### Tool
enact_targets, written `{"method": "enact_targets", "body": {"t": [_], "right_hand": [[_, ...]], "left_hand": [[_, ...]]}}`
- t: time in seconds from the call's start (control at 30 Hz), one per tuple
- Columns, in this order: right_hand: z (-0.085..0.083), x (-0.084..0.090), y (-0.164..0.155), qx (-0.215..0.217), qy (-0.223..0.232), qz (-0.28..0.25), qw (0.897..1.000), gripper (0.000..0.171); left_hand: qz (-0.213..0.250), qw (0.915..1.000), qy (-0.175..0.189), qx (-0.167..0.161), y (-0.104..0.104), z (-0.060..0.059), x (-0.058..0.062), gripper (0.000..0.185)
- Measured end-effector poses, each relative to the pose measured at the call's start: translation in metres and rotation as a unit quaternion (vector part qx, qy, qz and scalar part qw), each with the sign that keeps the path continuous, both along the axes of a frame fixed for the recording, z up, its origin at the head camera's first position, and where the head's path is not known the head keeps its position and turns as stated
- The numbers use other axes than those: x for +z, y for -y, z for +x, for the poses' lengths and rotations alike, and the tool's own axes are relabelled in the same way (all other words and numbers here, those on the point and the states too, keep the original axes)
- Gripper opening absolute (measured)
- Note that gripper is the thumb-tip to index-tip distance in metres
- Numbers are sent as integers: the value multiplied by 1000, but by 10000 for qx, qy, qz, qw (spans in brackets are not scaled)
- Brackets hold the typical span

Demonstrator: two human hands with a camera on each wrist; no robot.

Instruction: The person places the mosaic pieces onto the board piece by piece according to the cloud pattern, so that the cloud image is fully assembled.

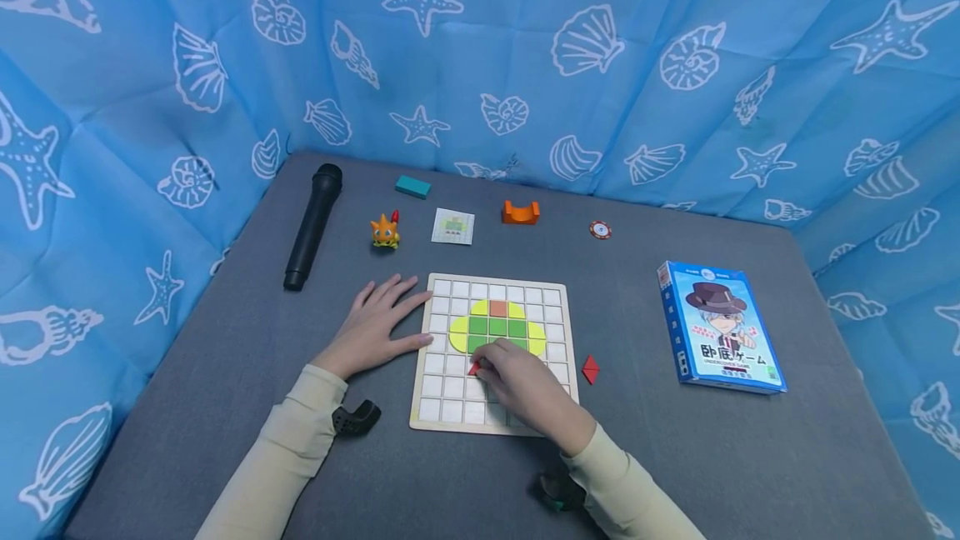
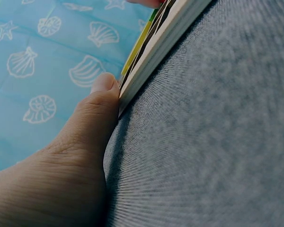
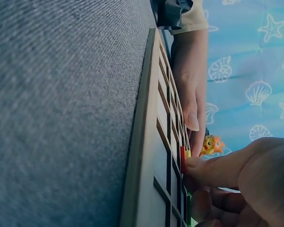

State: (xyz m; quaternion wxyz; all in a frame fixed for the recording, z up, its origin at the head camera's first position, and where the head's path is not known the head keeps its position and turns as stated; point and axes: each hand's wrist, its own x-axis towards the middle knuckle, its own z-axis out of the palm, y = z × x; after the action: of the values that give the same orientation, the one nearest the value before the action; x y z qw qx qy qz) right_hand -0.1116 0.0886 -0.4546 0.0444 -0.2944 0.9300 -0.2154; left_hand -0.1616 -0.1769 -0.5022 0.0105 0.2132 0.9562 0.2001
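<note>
The right hand [image 1: 525, 386] lies over the lower middle of the grid board [image 1: 495, 423], its fingertips [image 3: 199, 165] pinching a small red piece [image 1: 474, 368] and holding it against a cell just below the green and yellow figure [image 1: 497, 328] already laid in the grid. The piece looks like a thin, stiff tile, light enough for 2 fingertips; being so small and smooth-edged it would probably slip or tip if squeezed at a corner, so the sound hold is across its 2 opposite edges, low, near the board face. The left hand [image 1: 375, 327] lies flat and relaxed on the worktop [image 1: 675, 457], fingers straight, their tips touching the board's left edge; the left wrist view shows the thumb [image 2: 102, 94] pressed to the board's side, which would keep the light wooden frame from sliding

A second red piece [image 1: 590, 369] lies on the worktop just right of the board. Further back sit a pattern card [image 1: 453, 226], an orange toy figure [image 1: 385, 231], an orange block [image 1: 521, 212], a teal block [image 1: 413, 186], a round chip [image 1: 600, 229] and a black microphone [image 1: 313, 226]. A blue game box [image 1: 720, 338] lies well apart to the right
</note>
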Motion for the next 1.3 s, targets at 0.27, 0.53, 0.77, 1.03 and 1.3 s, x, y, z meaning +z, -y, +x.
{"method": "enact_targets", "body": {"t": [0.27,0.53,0.77,1.03,1.3], "right_hand": [[1,0,1,41,-77,45,10000,14],[2,1,0,61,-157,212,9996,17],[8,10,-5,65,-250,387,9989,29],[11,26,-37,-415,-821,552,9942,27],[4,31,-77,-1334,-530,844,9860,24]], "left_hand": [[3,10000,-27,7,0,0,-1,73],[80,9999,-146,-30,0,0,-2,74],[2,9999,-138,-47,0,-1,-3,75],[-50,10000,-19,-19,1,-2,-4,75],[-48,10000,-24,-19,1,-2,-6,75]]}}
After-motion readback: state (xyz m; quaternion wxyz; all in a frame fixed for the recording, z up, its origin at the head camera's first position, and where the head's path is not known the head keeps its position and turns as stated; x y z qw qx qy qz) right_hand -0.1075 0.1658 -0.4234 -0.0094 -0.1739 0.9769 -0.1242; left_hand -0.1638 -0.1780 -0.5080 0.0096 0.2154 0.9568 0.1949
